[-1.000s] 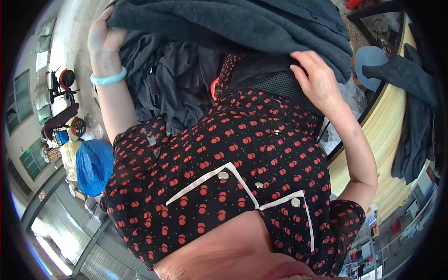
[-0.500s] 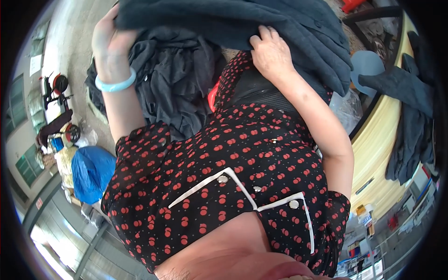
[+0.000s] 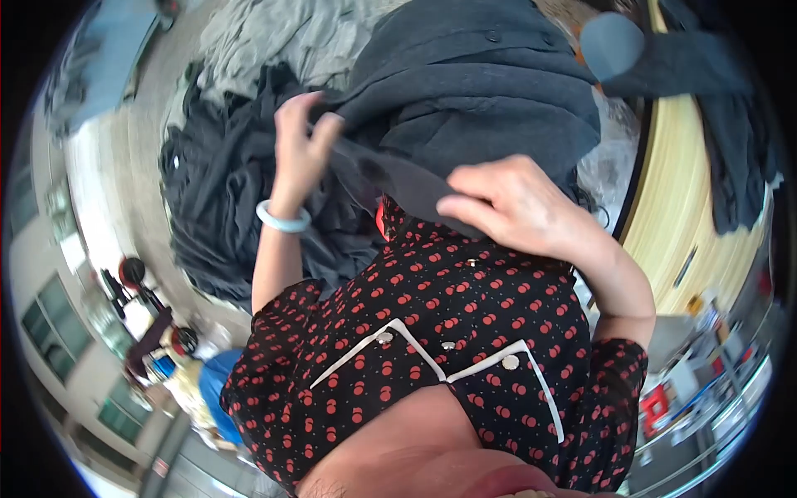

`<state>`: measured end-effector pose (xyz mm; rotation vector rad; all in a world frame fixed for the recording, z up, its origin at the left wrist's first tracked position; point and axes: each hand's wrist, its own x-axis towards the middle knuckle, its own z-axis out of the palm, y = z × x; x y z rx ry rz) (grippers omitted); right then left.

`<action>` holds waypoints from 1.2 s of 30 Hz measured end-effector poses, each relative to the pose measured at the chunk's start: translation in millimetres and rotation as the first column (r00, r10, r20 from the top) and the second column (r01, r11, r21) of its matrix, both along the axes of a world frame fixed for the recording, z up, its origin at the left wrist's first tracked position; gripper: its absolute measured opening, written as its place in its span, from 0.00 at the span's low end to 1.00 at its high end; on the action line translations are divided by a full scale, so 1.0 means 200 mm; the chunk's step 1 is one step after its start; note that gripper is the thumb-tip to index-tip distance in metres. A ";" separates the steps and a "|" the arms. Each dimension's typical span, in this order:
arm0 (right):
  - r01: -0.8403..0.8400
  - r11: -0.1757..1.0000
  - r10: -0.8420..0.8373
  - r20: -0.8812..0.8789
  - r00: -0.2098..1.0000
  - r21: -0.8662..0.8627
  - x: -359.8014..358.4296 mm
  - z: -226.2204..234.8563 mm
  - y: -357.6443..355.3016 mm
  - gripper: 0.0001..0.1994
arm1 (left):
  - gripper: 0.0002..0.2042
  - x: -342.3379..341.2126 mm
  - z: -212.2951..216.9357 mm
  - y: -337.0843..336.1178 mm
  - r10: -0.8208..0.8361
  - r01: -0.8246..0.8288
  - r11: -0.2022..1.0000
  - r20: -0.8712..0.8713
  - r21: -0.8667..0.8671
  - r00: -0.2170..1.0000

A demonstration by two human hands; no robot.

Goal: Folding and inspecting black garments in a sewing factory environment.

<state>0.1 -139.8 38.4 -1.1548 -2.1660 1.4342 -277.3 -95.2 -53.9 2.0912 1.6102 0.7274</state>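
Fingers (image 3: 320, 124) of the left hand (image 3: 300, 153) pinch the dark grey garment (image 3: 473, 91) — the right hand (image 3: 510, 203) clamps its hem, which runs between them.

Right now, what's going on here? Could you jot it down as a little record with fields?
Left hand: pinches an edge of the dark grey garment; pale bracelet on the wrist
Right hand: grip closed on a fold of the same garment
Garment: bunched, lifted in front of the chest
Below: heap of dark clothes
Worn: black top with red dots
Right side: yellow curved table edge
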 end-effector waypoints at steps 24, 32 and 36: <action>0.401 0.916 -0.381 -0.379 0.843 -0.030 0.56 0.03 0.01 0.05 | 0.23 0.54 0.36 0.19 -0.493 0.638 0.501 0.414 -0.584 0.765; 0.228 0.929 -0.288 0.182 0.940 0.291 0.30 -0.55 0.21 0.12 | 0.16 0.89 -0.15 0.49 -0.527 0.574 0.811 -0.572 -0.116 0.628; 0.388 0.918 -0.392 0.033 0.919 0.085 0.50 -0.54 0.10 0.14 | 0.16 0.89 -0.21 0.57 -0.555 0.574 0.806 -0.521 -0.145 0.648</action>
